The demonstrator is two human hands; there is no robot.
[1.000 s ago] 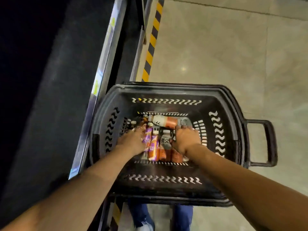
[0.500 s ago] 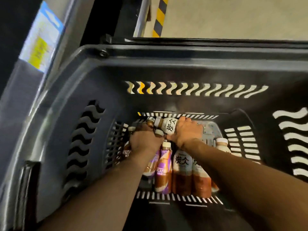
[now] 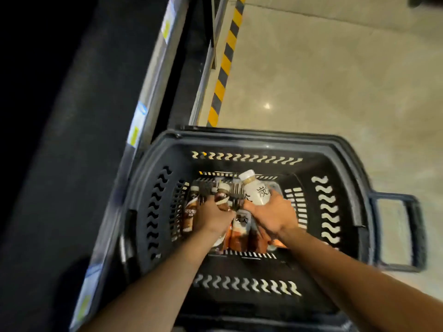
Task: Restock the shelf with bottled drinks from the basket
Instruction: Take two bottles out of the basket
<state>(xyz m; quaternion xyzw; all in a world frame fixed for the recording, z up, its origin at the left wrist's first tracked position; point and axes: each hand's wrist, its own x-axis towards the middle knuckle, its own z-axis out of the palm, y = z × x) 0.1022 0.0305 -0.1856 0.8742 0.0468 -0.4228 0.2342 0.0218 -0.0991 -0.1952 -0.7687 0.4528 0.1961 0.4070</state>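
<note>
A black plastic basket stands on the floor below me, with several bottled drinks lying on its bottom. My right hand grips a white-capped bottle with a pale label and black characters, lifted and tilted above the others. My left hand is closed around a brown coffee bottle. Another brown coffee bottle lies by the basket's left wall. Orange-brown bottles lie under my wrists. The shelf edge runs along the left.
The basket's handle sticks out to the right. A yellow-and-black striped strip runs along the floor beside the shelf base. Price tags line the shelf rail. Pale tiled floor spreads to the right.
My view has pulled back up from the basket. My right hand has lifted the pale-labelled bottle off the pile, and my left hand has raised a brown coffee bottle.
</note>
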